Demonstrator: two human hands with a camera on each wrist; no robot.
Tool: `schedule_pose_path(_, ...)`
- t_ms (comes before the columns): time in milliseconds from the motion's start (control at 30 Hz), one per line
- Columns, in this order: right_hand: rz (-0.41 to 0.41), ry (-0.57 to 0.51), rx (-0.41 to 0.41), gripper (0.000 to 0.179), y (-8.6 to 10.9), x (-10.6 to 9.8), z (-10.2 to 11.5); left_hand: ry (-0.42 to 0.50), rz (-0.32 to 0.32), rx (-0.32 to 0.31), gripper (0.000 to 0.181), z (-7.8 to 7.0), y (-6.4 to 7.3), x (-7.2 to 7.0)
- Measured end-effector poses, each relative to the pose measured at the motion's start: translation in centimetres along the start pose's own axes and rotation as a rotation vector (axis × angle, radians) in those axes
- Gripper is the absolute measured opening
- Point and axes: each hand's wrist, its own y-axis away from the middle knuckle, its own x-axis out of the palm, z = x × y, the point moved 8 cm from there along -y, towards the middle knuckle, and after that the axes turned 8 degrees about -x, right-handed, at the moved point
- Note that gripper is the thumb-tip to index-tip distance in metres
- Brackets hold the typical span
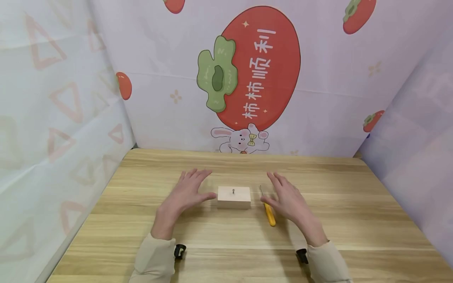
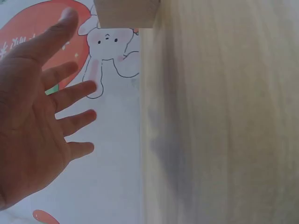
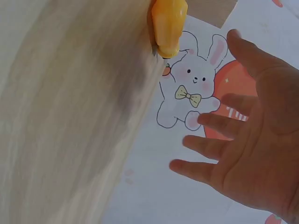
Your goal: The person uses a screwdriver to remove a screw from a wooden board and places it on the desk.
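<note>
Where the person's left hand (image 1: 185, 190) is hovering: at nine o'clock from a pale, rectangular wooden block (image 1: 233, 200), its fingers are spreading apart, loosely extended, and its thumb is pointing toward three o'clock, just beside the block's end.
Right hand (image 1: 289, 200): at three o'clock from the block, it is likewise hovering with parted fingers, its thumb pointing toward nine o'clock; in the head view it is covering part of a slim screwdriver with a yellow handle and a thin metal shaft (image 1: 269, 214), while the right wrist view is showing the fingers apart from that handle.
Block: between the two hands, it is lying near the tabletop's middle.
Screw: small and metallic (image 1: 233, 191), it is standing upright on the block's top face.
Screwdriver: it is lying at about four o'clock from the block, its tip pointing to eleven, its handle to five.
Sleeves: beige cuffs (image 1: 155, 257) are reaching in from seven and five o'clock.
Tabletop: light, wood-grained boarding (image 1: 230, 251) is spreading beneath everything.
Backdrop: at twelve o'clock, a white printed cloth (image 1: 159, 118) is hanging, showing a large red persimmon (image 1: 272, 70) above a white rabbit (image 1: 244, 138).
</note>
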Motion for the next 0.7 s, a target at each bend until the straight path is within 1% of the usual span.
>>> schedule_pose_path(100,0.023,0.003,0.003,0.079,0.3,-0.2,0.0,0.067,0.035,0.037,0.074,-0.7,0.0,0.1)
schedule_pose_path(200,0.047,0.011,0.000,0.074,0.6,-0.5,0.0,0.132,0.085,0.072,0.066,-1.4,0.1,0.5)
schedule_pose_path(267,0.055,0.015,-0.013,0.070,0.8,-0.7,0.2,0.173,0.117,0.070,0.062,-1.7,0.2,0.7)
schedule_pose_path(333,0.069,0.011,-0.029,0.066,1.0,-0.7,0.2,0.200,0.135,0.062,0.061,-1.8,0.2,0.9)
schedule_pose_path(533,0.156,0.001,-0.082,0.054,1.5,0.0,0.5,0.223,0.153,0.042,0.064,-2.1,0.0,1.6)
schedule_pose_path(633,0.179,0.014,-0.113,0.051,1.8,0.1,0.7,0.254,0.166,0.020,0.064,-2.3,-0.1,2.0)
schedule_pose_path(700,0.191,0.021,-0.149,0.048,1.9,0.1,0.9,0.271,0.175,0.012,0.064,-2.5,-0.2,2.4)
